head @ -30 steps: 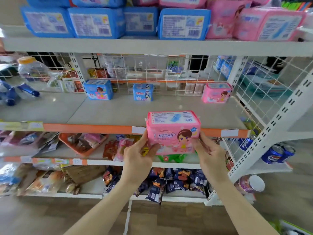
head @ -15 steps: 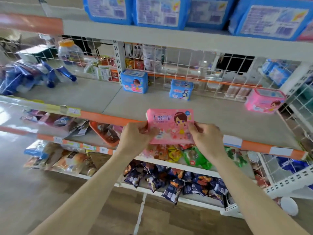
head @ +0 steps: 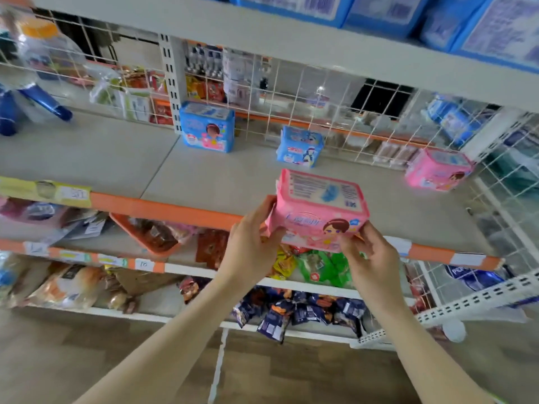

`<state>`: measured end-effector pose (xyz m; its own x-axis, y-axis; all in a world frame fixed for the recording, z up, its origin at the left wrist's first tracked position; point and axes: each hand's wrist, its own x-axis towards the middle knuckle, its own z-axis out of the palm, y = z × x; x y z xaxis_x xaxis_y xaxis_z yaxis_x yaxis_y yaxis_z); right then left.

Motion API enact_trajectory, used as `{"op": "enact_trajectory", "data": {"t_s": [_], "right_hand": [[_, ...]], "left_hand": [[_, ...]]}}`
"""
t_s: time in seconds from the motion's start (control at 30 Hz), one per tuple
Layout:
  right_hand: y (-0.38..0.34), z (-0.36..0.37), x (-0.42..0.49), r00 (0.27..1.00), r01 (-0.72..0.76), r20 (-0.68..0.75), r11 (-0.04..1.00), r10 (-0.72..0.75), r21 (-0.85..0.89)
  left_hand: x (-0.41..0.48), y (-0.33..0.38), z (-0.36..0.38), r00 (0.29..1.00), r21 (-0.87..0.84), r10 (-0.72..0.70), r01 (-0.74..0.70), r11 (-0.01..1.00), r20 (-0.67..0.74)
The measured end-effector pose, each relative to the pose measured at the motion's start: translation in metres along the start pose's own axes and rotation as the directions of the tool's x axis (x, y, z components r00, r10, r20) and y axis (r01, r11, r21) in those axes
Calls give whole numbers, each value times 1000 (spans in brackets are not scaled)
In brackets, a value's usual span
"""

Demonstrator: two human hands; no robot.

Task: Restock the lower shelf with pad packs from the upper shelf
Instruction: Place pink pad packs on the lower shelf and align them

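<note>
A store rack's pale lower shelf (head: 204,182) carries a few packs along its back edge. Over its front edge, right of middle, the left hand (head: 250,252) and right hand (head: 370,258) pinch a pink pad pack (head: 318,211) by its ends, fingers curled. Placing appears to be the step in hand; next, the pack likely needs carrying inward and setting down upright.

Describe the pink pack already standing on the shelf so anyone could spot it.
Follow the grey shelf to its back right corner, by the wire mesh. The standing pink pack is there; the blue packs sit further left, and the held pink pack is out front.
</note>
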<state>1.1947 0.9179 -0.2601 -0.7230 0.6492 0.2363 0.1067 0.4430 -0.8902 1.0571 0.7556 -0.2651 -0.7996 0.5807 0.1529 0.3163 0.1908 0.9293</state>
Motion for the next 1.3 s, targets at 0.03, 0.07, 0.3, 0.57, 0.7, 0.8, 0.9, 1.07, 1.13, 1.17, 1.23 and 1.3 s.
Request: {"op": "enact_trajectory", "data": {"t_s": [0.03,0.07,0.3,0.57,0.7,0.8,0.9,1.07,1.13,1.17,1.23,1.3], "right_hand": [[5,-7,4,1000,-12,-10,1000,12,2],[10,-15,9,1000,-22,-18,1000,22,-1],[66,-80,49,995,-65,-82,998,63,-20],[138,-168,133,994,-89,-54,996,90,8],[172,-192,175,992,-123,2,992,123,39],[195,-192,199,989,-148,13,988,148,50],[207,-184,219,990,-138,-24,990,137,-17],[227,-169,253,999,-40,-20,995,38,-92],[237,-167,265,999,0,-48,978,-10,-210],[239,-168,270,997,19,-68,963,-38,-269],[245,-168,279,993,39,-86,931,-75,-364],[250,-169,288,994,21,-89,904,-65,-427]], "left_hand": [[4,1,10,1000,7,17,-17,1000,1],[8,4,19,1000,12,27,-27,1000,-1],[48,21,108,996,100,80,-82,992,30],[118,47,238,1000,138,3,-5,990,11],[149,57,279,999,228,-26,32,973,-27],[167,56,294,996,273,-45,65,960,-79],[185,40,303,995,262,-52,73,962,-86],[223,3,310,998,248,1,17,969,-70],[237,-8,313,998,237,17,-2,972,-63],[242,-11,315,998,229,27,-14,973,-54],[253,-16,320,998,237,46,-37,971,-35],[262,-15,327,998,246,64,-55,968,-28]]}}
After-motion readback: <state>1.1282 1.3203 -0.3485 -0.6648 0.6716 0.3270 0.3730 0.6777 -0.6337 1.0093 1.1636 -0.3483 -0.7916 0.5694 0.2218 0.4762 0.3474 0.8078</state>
